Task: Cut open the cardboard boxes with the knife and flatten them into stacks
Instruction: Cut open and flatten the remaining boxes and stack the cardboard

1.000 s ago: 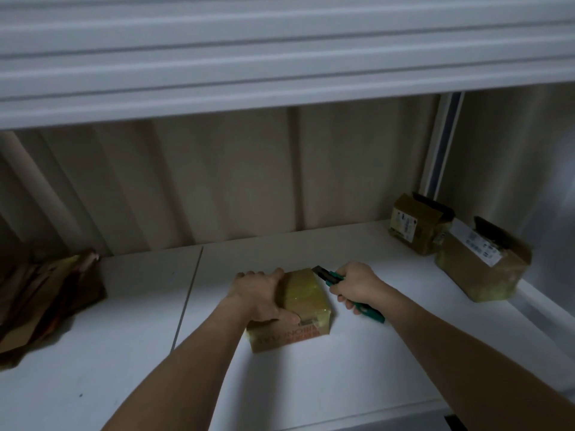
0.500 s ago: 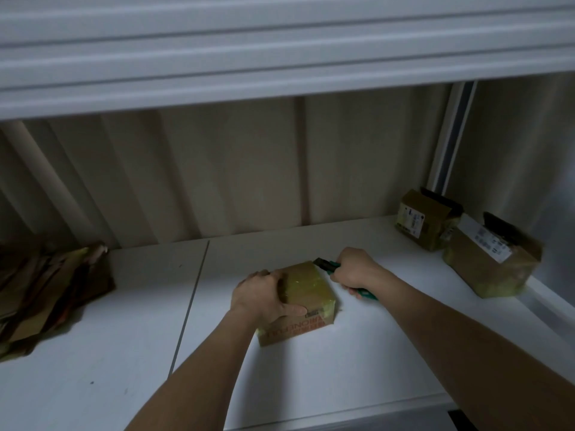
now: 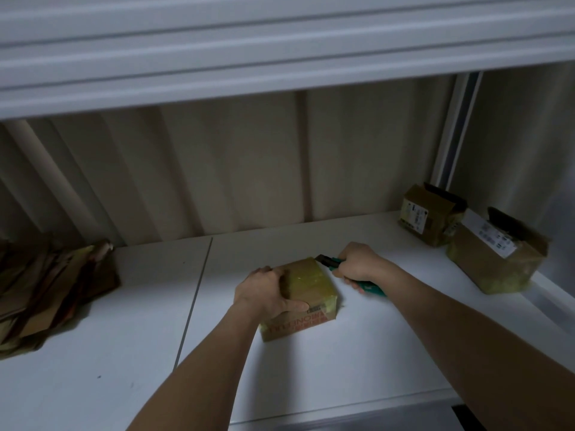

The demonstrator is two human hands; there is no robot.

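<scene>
**Knife tip meeting the far right corner of a taped box on a white shelf**

A person is working at a white shelf [image 3: 311,368], seen from a camera worn on their head, with both bare forearms reaching forward. A small cardboard box [image 3: 306,283], wrapped in glossy yellowish tape, is sitting near the middle of the shelf, directly ahead of the person and between the two hands. It is lying slightly turned, so its longer side is running from near left to far right.

The left hand [image 3: 264,293] is gripping the box's left side, fingers curled over the far edge and thumb lying across the top near the front, pinning it down. The right hand [image 3: 357,262] is closed around the green handle of a utility knife [image 3: 329,262], just beside the box's far right corner. The dark blade end is pointing left and appears to be touching that corner; whether it is cutting in cannot be told. The right hand is the nearer one to the edge likely to be slit.

Two more taped boxes [image 3: 494,259], bearing white labels, are waiting at the far right of the shelf. A loose pile of flattened cardboard [image 3: 53,284] is lying at the left, well apart.
</scene>
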